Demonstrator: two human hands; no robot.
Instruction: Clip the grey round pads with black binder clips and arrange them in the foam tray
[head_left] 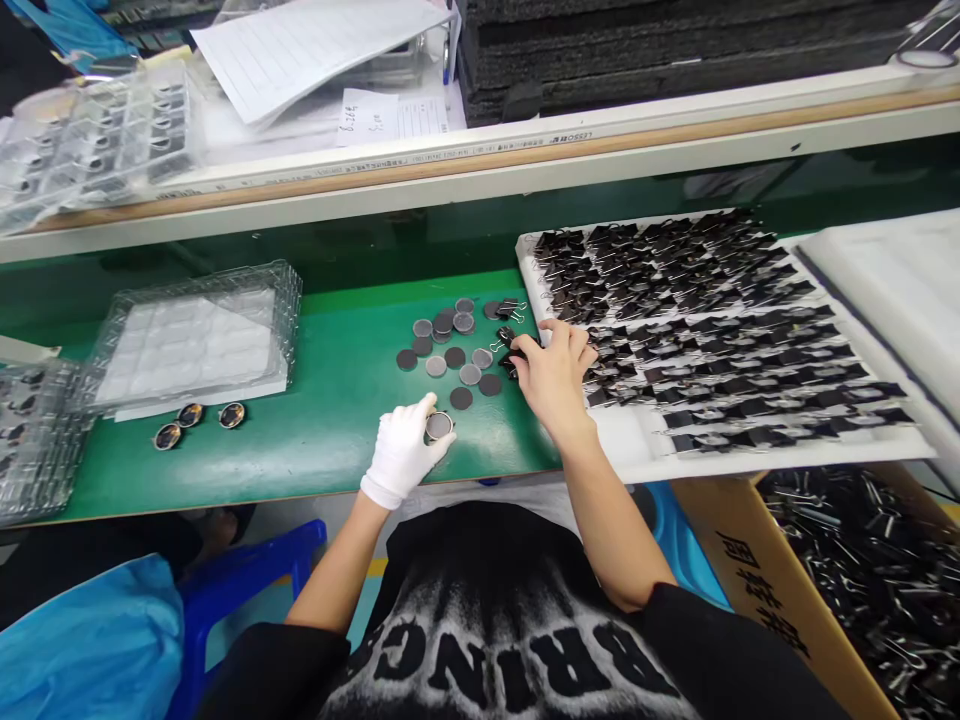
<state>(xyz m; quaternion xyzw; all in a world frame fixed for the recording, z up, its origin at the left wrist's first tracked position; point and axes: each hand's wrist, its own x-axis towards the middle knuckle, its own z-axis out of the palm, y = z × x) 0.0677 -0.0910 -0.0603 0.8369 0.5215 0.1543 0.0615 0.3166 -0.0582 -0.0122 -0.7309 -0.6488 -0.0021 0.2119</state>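
Note:
My left hand (406,447), in a white glove, grips a round metal-rimmed piece with a grey face (439,426) between thumb and fingers, close above the green bench. My bare right hand (553,375) is at the left edge of a white foam tray (630,440). Its thumb and forefinger close on a black binder clip (508,362); the fingers partly hide it. Another binder clip (512,309) lies just beyond. Several loose grey and black discs (454,357) are scattered between my hands. Rows of black binder clips (675,270) fill most of the tray.
Three round dark-faced pieces (190,414) lie at left, near stacked clear plastic trays (281,330). A cardboard box (739,530) of binder clips stands below right. A raised shelf edge (480,165) runs across the back. A blue stool (191,640) is lower left.

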